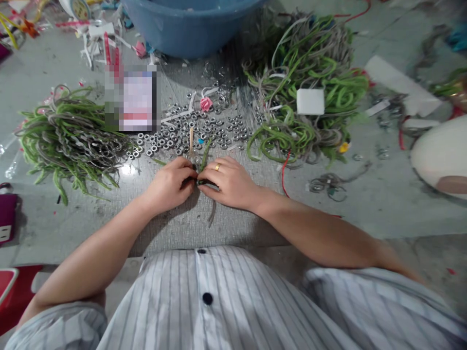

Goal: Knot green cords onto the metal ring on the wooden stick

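Observation:
Fingertips pinched together, my left hand (172,183) and my right hand (232,183) meet over the table's middle. Between them is a cord, with a green end (206,153) rising beyond the fingers and a grey end (211,214) hanging toward me. My right hand wears a ring. The part of the cord inside the fingers is mostly hidden. Just past the hands stands or lies a thin wooden stick (191,141). Behind it spread many loose metal nuts (171,138), with a pink ribbon rose (206,104) among them.
On the left lies a bundle of green and grey cords (73,141), beside a blurred-out phone-like screen (136,102). A larger cord heap (328,87) with a white block (310,101) on it sits to the right. A blue basin (193,34) stands at the back; a white rounded object (443,150) is far right.

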